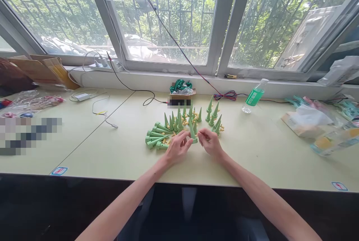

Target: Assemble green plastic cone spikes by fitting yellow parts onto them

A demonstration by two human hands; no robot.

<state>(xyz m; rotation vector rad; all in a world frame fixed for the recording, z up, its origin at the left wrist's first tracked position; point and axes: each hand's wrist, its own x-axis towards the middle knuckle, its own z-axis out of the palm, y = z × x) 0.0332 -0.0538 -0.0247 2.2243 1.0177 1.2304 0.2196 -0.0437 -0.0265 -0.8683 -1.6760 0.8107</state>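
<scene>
A green plant watering spike (pixel 192 131) stands point up between my hands, its wide cap end low. My left hand (pixel 177 148) grips it near the cap from the left, thumb and fingers closed. From the right, my right hand (pixel 211 142) pinches at the spike's side, where a bit of yellow valve (pixel 196 135) shows; its fingertips partly cover it. Just beyond my left hand, several green spikes (pixel 157 136) lie on their sides, caps outward. Behind them stand more upright spikes (pixel 178 116) with yellow valves, and another upright group (pixel 214 113) is at the right.
A small open carton (pixel 182 92) with green wrapping sits behind the spikes. Farther right are a bottle (pixel 254 97) with a green label and a tissue box (pixel 298 123). Cables (pixel 228 95) run along the windowsill. Plastic-wrapped items (pixel 30 104) lie at far left.
</scene>
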